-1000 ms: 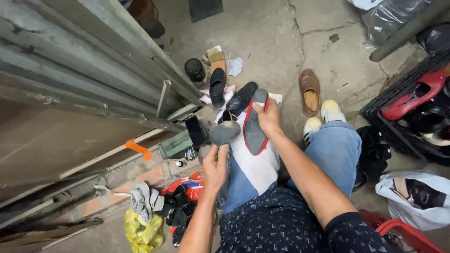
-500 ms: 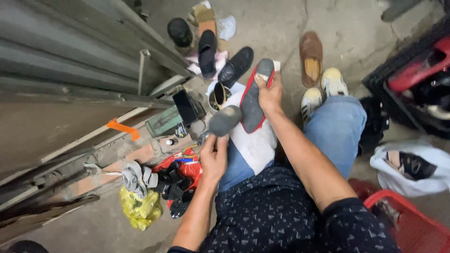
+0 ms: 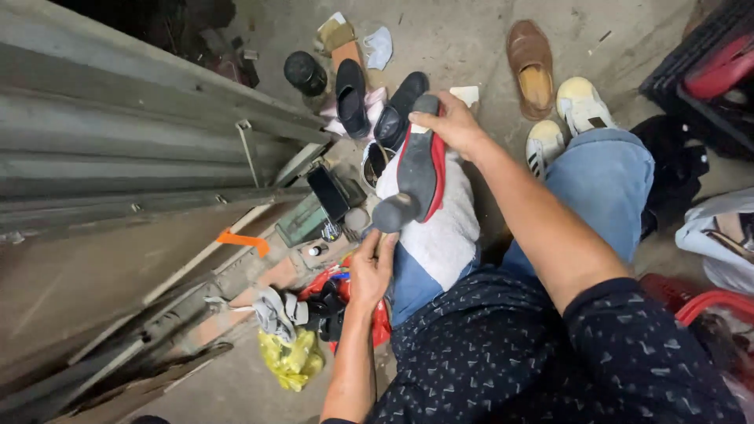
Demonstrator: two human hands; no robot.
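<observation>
A red shoe (image 3: 421,169) lies sole-up on my left knee, over a white cloth (image 3: 437,235). My right hand (image 3: 454,124) grips its far end. My left hand (image 3: 372,267) holds a grey pad (image 3: 392,212) against the near end of the dark sole, fingers closed around the pad's lower part.
Two black shoes (image 3: 351,96) (image 3: 399,108), a brown shoe (image 3: 531,67), a dark jar (image 3: 305,73) and a tin (image 3: 372,163) lie on the concrete floor ahead. A phone (image 3: 328,192) rests on a green box (image 3: 302,222). Metal shutters (image 3: 118,149) stand left, a black crate (image 3: 699,78) right.
The view swung left and down. My left hand brought the grey pad onto the near end of the sole. My right hand kept its grip on the shoe's far end.
</observation>
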